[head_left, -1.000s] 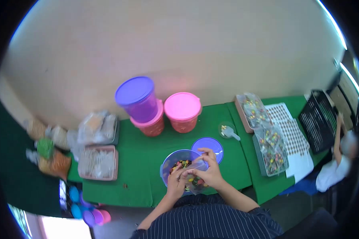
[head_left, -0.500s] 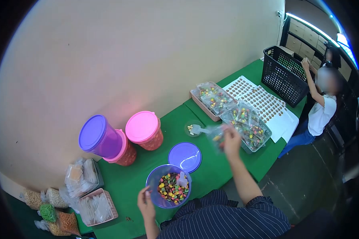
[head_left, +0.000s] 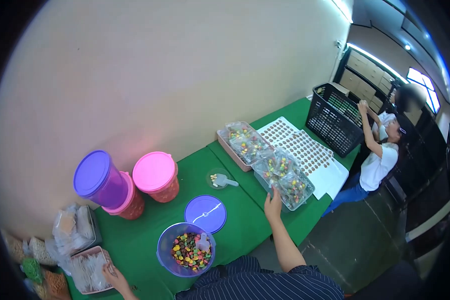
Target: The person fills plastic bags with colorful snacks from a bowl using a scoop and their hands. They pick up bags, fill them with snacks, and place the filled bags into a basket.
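Note:
My left hand (head_left: 116,278) is at the right edge of a pink basket (head_left: 105,251) of flat, clear plastic bags (head_left: 87,270). Its fingers are stretched toward the bags and hold nothing that I can see. My right hand (head_left: 273,205), fingers raised and a little apart, is at the near left edge of a clear tray (head_left: 298,204). Filled bags of colourful candies (head_left: 283,172) are heaped in that tray. Between my hands stands a purple tub (head_left: 161,250) of loose coloured candies (head_left: 187,252), with a clear scoop (head_left: 202,243) resting in it.
A purple lid (head_left: 205,214) lies behind the tub. Farther back are a small dish with a white scoop (head_left: 226,182), a pink-lidded tub (head_left: 156,172) and a pink tray (head_left: 237,159). Sticker sheets (head_left: 305,150) and a black crate (head_left: 335,120) are at right, near people (head_left: 382,162).
My right hand has moved from holding a candy bag in the air to the tray's edge, without the bag. My left hand has gone from the tub to the bag basket. The view has shifted.

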The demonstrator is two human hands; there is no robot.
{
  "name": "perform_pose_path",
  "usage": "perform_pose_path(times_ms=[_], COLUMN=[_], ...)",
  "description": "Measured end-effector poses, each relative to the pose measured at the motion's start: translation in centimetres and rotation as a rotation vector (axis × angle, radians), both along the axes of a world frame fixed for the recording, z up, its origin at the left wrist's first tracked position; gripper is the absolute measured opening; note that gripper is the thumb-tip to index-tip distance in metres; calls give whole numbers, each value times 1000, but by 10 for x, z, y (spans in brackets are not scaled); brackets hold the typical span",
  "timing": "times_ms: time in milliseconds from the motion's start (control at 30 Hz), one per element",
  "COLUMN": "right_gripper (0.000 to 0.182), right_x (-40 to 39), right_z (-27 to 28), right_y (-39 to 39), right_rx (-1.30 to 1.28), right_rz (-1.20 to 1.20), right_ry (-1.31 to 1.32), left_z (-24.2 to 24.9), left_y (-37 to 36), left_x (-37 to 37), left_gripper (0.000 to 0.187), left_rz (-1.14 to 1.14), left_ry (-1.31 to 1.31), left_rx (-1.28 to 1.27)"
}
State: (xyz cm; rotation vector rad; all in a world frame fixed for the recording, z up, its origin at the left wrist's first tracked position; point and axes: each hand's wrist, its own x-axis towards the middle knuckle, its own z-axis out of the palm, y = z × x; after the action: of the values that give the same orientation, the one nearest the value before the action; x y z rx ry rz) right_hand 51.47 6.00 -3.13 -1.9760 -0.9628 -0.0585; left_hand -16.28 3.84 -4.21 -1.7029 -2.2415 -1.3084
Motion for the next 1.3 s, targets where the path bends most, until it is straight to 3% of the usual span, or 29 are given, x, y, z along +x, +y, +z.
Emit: perform_pose_path(times_ms=[33, 100, 167, 233, 267, 300, 367, 400, 433, 467, 500, 533, 600, 633, 667, 733, 767, 900, 967, 1100, 1167, 1300], right_gripper=[34, 31, 25, 28, 28, 27, 28, 28, 27, 26, 26, 25, 24, 24, 23, 24, 24, 24, 20, 20, 20, 19], right_x=[-13, -39, -67, -86, -96, -105, -123, -133, -140, -147, -153, -159, -158, -155, -152, -149, -150, -159, -170, -179, -176, -170], right_z=[7, 25, 39, 50, 54, 56, 53, 52, 52, 51, 51, 52, 46, 38, 32, 35, 36, 46, 52, 50, 43, 47], right_y=[1, 4, 8, 11, 12, 13, 16, 17, 16, 15, 15, 15, 14, 17, 20, 24, 25, 26, 24, 20, 20, 17], right_rx=[16, 23, 83, 38, 46, 53, 73, 69, 85, 95, 88, 46, 5, -28, -60, -85, -110, -42, 3, 3, -5, 89], right_rz=[100, 155, 246, 352, 389, 429, 460, 540, 558, 564, 611, 639, 659, 656, 654, 634, 604, 608, 670, 712, 724, 698], right_ry=[98, 90, 93, 49, 46, 41, 70, 78, 174, 267, 267, 191, 108, 22, -62, 65, 191, 196, 226, 202, 192, 230], left_z=[-1, -16, -69, -102, -90, -84, -87, -89, -104, -57, -76, -61, -16, -38, -39, -32, -25, 5, 19, 37, 28, 37], left_y=[2, 6, 10, 8, 7, 8, 6, 7, 8, 5, 4, -3, 0, 2, -4, -17, -20, -33, -34, -27, -22, -23], left_x=[-15, -51, -114, -144, -123, -110, -104, -105, -113, -87, -91, -81, -50, -50, -48, -43, -45, -47, -51, -58, -78, -100], left_gripper=[28, 35, 36, 51, 56, 56, 69, 70, 67, 63, 55, 55, 49, 41, 41, 33, 25, 25, 23, 26, 27, 27], left_rz=[202, 264, 267, 135, 237, 294, 343, 372, 378, 421, 420, 452, 409, 443, 447, 375, 452, 476, 610, 721, 872, 976], left_ry=[404, 214, -151, -337, 4, -50, 190, -57, -89, -253, -141, -153, -525, -367, -366, -35, -3, 120, 153, 101, -187, -298], left_rx=[22, -166, -465, -779, -770, -675, -522, -370, -398, -611, -488, -485, -410, -260, -259, -255, -259, -236, -203, -191, 168, 309])
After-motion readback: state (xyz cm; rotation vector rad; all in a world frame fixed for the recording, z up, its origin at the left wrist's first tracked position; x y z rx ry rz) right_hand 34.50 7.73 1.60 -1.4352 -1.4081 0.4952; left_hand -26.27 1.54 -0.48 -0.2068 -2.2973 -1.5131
